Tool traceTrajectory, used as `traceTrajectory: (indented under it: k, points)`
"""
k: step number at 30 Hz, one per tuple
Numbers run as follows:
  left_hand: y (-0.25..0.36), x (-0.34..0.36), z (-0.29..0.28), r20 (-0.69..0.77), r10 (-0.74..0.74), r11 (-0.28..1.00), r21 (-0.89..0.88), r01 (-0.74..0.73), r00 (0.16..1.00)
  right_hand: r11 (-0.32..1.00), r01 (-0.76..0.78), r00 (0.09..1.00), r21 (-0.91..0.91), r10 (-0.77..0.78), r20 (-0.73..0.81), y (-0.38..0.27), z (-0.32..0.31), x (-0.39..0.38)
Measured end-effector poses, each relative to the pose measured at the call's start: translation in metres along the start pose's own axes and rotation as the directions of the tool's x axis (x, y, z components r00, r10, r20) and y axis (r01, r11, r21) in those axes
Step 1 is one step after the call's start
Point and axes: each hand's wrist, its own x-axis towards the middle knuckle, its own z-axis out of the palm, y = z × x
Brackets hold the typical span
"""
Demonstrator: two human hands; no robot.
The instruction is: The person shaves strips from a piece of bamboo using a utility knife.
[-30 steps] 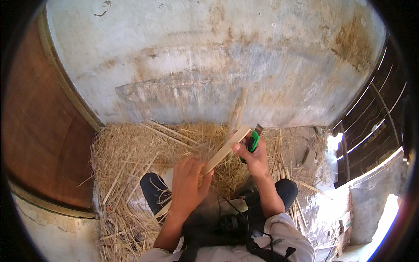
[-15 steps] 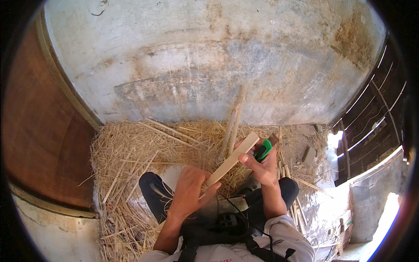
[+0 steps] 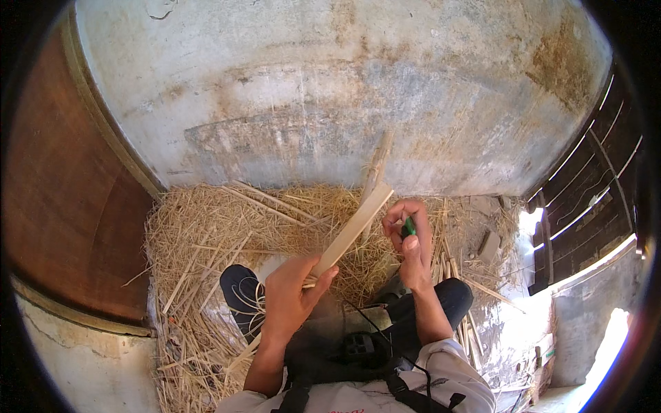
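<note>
My left hand (image 3: 292, 292) is closed round the lower end of a flat pale bamboo strip (image 3: 358, 227), which slants up and away to the right. Thin curled shavings (image 3: 256, 303) hang beside the left wrist, above my knee. To the right of the strip, apart from it, my right hand (image 3: 413, 241) is closed on a green-handled knife (image 3: 410, 226). Only a bit of the green handle shows between the fingers; the blade is hidden.
Straw and shavings (image 3: 200, 220) cover the floor around my crossed legs. Loose bamboo strips (image 3: 268, 205) lie at the left and far side. A pole (image 3: 375, 165) leans on the stained wall (image 3: 289, 103). A brick-like block (image 3: 489, 244) lies at the right.
The right hand has come away from the bamboo strip and turned, so the knife's blade no longer shows. The strip's far end has shifted up and left.
</note>
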Motion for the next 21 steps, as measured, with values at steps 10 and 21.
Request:
traceTrajectory:
  k: [10,21]
  points:
    - [0.018,0.003,-0.001,-0.084,0.048,0.997,-0.054,-0.053,0.995,0.756,0.382,0.899,-0.532,-0.170,0.405,0.004,0.009,-0.019]
    - [0.025,-0.004,-0.007,-0.078,0.000,1.000,-0.025,-0.002,0.997,0.718,0.386,0.914,-0.580,-0.213,0.346,0.001,0.015,-0.018]
